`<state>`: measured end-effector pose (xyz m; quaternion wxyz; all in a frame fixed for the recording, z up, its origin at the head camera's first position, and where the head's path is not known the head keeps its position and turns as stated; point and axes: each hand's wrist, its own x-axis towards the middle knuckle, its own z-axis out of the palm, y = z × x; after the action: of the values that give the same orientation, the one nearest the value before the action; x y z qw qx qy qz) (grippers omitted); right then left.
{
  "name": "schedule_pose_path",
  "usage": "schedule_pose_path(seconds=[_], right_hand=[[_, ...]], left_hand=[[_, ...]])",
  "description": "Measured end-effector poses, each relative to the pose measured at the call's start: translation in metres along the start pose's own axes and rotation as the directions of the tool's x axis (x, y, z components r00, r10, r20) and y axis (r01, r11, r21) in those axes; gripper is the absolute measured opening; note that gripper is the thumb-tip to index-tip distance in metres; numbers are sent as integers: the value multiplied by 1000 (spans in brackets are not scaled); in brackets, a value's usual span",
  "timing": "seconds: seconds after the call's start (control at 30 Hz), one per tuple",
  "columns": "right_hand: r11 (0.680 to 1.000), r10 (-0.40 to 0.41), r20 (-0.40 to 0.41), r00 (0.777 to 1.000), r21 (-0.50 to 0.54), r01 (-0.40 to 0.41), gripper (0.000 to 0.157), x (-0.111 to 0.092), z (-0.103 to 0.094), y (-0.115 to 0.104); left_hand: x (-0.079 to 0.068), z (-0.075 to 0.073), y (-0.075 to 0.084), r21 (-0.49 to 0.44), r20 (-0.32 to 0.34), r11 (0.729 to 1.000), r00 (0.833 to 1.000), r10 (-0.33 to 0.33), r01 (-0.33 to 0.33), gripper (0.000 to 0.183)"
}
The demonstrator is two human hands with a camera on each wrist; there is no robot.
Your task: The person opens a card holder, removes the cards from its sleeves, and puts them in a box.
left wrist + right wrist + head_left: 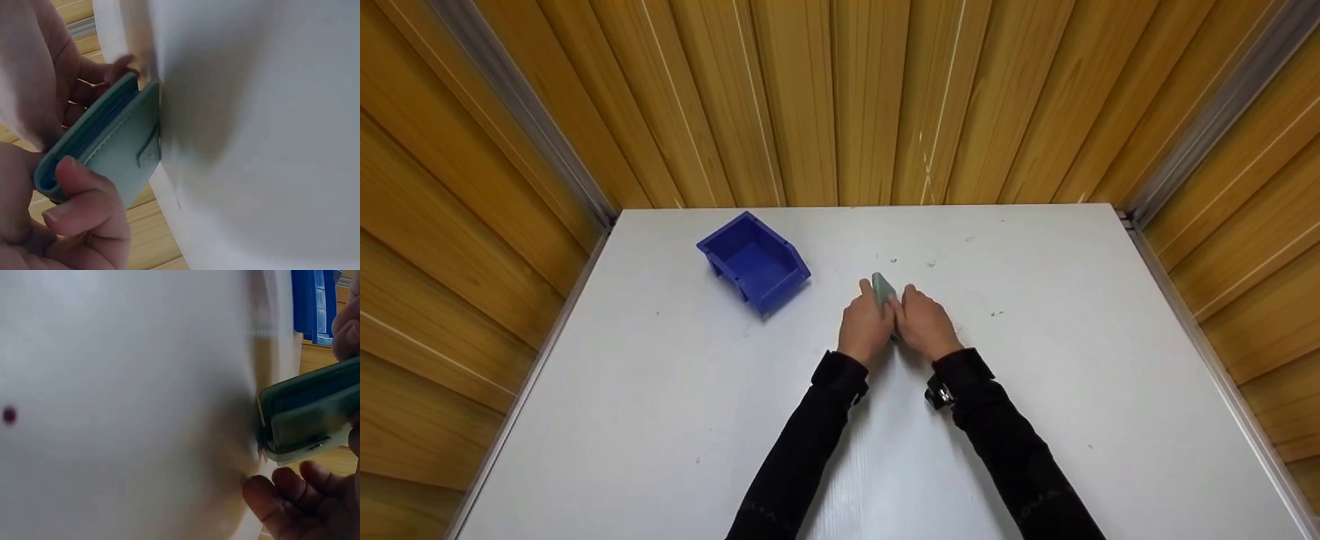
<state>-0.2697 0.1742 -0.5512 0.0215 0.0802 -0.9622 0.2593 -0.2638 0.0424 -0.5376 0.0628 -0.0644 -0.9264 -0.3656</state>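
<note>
Between my two hands is a small pale green wallet (882, 287), on edge close over the white table. My left hand (864, 328) grips it from the left, with bent fingers against its side in the left wrist view. My right hand (928, 327) holds its near part from the right; in the right wrist view several of that hand's fingers (261, 496) hang loose below it. A stitched edge and a small tab (148, 152) show on the wallet's side. A narrow gap runs between its two covers, and its contents are hidden.
At the back left of the white table (645, 390) stands a blue plastic bin (757, 264), its inside bare. Wood-patterned walls (870, 105) rise behind and on both sides. Small dark marks dot the tabletop around the hands.
</note>
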Motion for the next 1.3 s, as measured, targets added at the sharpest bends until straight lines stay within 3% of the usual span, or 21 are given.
schedule_pose_path(seconds=[0.2,0.47,0.7,0.93,1.17,1.3], right_hand=[[997,77,13,997,-31,-76,49,1,5,0],[994,-7,-22,1000,-109,4,36,3,9,0],[983,-25,-52,998,-185,15,21,5,10,-1],[978,-54,-77,996,-205,37,26,2,9,-2],[964,37,-118,992,-257,-66,27,0,2,14],[957,23,-80,997,-285,-45,26,-2,1,22]], left_hand=[[-1,4,2,13,-51,1000,998,28,-27,31],[0,4,4,6,-19,1000,1000,10,-10,34],[1,5,6,23,-15,1000,1000,13,-12,47],[1,5,5,45,-32,998,999,35,-33,40],[-3,0,0,66,-11,998,1000,-9,10,52],[-4,-3,-4,54,7,998,999,-33,33,54]])
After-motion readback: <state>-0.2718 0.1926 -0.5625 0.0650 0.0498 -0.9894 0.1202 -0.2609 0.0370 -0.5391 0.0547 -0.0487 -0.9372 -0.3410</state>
